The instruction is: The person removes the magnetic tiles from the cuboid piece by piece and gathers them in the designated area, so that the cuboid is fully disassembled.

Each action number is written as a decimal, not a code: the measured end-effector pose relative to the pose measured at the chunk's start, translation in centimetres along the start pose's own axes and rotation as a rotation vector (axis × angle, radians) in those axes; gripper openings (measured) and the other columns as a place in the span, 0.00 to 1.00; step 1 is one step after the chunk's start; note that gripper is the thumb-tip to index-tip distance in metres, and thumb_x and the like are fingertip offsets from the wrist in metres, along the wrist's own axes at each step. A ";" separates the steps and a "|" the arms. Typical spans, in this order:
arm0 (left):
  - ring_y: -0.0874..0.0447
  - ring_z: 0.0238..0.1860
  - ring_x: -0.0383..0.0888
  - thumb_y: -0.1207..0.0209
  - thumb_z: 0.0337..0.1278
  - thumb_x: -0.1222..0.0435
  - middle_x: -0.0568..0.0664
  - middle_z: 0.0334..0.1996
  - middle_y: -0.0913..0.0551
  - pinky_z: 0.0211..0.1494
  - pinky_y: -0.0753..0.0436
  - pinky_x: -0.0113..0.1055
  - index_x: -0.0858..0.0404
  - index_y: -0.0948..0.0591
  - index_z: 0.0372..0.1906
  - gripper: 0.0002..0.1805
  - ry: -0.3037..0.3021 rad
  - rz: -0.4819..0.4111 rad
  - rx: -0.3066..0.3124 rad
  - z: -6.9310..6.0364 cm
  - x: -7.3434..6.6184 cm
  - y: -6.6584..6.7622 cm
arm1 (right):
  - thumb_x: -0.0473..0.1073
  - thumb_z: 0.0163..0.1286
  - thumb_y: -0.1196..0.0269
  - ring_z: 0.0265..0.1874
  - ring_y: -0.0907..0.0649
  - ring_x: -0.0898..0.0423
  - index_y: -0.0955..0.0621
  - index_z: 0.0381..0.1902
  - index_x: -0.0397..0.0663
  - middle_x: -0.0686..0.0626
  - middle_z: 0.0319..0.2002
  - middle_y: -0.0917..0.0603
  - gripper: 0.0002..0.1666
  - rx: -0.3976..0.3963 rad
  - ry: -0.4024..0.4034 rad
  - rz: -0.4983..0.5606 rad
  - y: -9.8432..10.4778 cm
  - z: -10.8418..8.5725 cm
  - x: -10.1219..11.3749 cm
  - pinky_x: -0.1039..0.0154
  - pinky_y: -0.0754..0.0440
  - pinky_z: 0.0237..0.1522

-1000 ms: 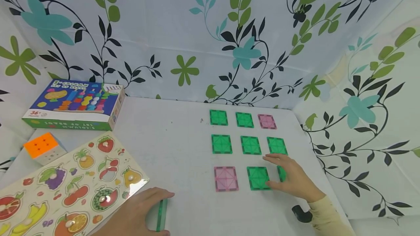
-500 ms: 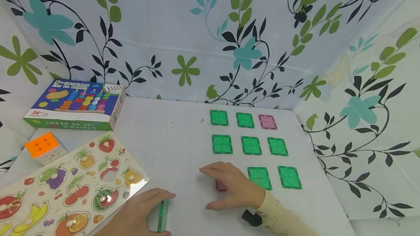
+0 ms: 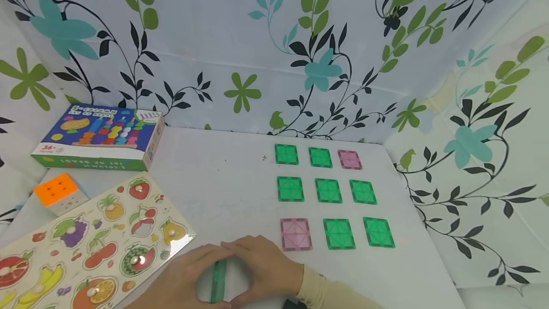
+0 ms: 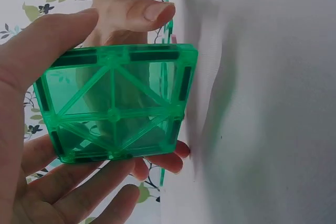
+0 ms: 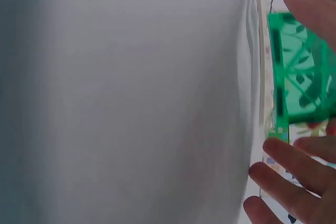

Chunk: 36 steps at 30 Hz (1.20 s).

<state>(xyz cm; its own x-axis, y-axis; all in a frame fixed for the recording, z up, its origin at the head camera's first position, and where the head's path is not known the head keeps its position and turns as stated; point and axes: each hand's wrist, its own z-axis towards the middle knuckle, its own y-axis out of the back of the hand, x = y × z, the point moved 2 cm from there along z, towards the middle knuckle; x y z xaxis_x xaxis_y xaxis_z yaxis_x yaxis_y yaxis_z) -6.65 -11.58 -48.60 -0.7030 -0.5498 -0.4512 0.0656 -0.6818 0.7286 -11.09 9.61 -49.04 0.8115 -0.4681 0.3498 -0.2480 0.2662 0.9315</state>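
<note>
My left hand pinches a green see-through magnetic tile between thumb and fingers, upright above the table at the front. Whether more tiles lie behind it I cannot tell. Facing it, my right hand is bent around the tile's other side, fingertips meeting the left ones in the head view; its fingers look apart from the tile in the right wrist view. Beyond the hands, flat tiles lie in three spaced rows: several green, such as a front one, plus a pink tile front left and another back right.
A fruit puzzle board covers the left front, close to my left hand. Behind it stand an orange-topped puzzle cube and a blue bead-set box. Patterned cloth walls the back and right.
My right hand has moved left from the front-right green tile, past the front pink tile, to the tile in my left hand. The left hand has stayed nearly still.
</note>
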 end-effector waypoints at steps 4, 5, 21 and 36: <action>0.16 0.55 0.34 0.24 0.36 0.34 0.30 0.58 0.19 0.56 0.16 0.29 0.46 0.24 0.68 0.49 0.062 -0.023 0.015 0.3 -0.4 0.1 | 0.72 0.49 0.24 0.60 0.21 0.68 0.34 0.76 0.62 0.63 0.63 0.19 0.60 -0.021 -0.031 0.090 -0.4 0.3 0.3 0.71 0.25 0.59; 0.16 0.56 0.34 0.24 0.36 0.34 0.30 0.59 0.19 0.57 0.16 0.29 0.46 0.24 0.68 0.49 0.075 -0.029 0.017 0.4 -0.5 0.2 | 0.72 0.49 0.24 0.59 0.21 0.69 0.34 0.75 0.64 0.64 0.62 0.18 0.59 -0.034 -0.033 0.104 -0.5 0.4 0.3 0.72 0.25 0.58; 0.21 0.58 0.33 0.21 0.34 0.39 0.36 0.60 0.20 0.65 0.30 0.15 0.51 0.25 0.68 0.51 0.097 -0.050 -0.073 0.7 -0.4 1.0 | 0.69 0.49 0.23 0.56 0.17 0.69 0.25 0.68 0.58 0.61 0.57 0.14 0.51 -0.136 0.017 0.066 1.1 1.0 0.1 0.72 0.22 0.57; 0.27 0.67 0.34 0.19 0.30 0.39 0.35 0.70 0.26 0.57 0.14 0.42 0.42 0.32 0.75 0.58 0.290 0.075 -0.051 1.0 -0.5 3.1 | 0.70 0.48 0.24 0.57 0.15 0.54 0.21 0.67 0.53 0.53 0.58 0.14 0.51 0.002 -0.305 -0.128 7.3 4.8 -7.4 0.55 0.15 0.57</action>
<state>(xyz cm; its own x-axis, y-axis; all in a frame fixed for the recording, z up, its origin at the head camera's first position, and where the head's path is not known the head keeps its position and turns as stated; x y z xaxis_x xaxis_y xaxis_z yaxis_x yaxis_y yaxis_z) -6.82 -12.91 -45.64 -0.4639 -0.7095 -0.5305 0.1504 -0.6532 0.7421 -21.43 10.95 -44.38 0.6402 -0.7287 0.2434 -0.1558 0.1871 0.9699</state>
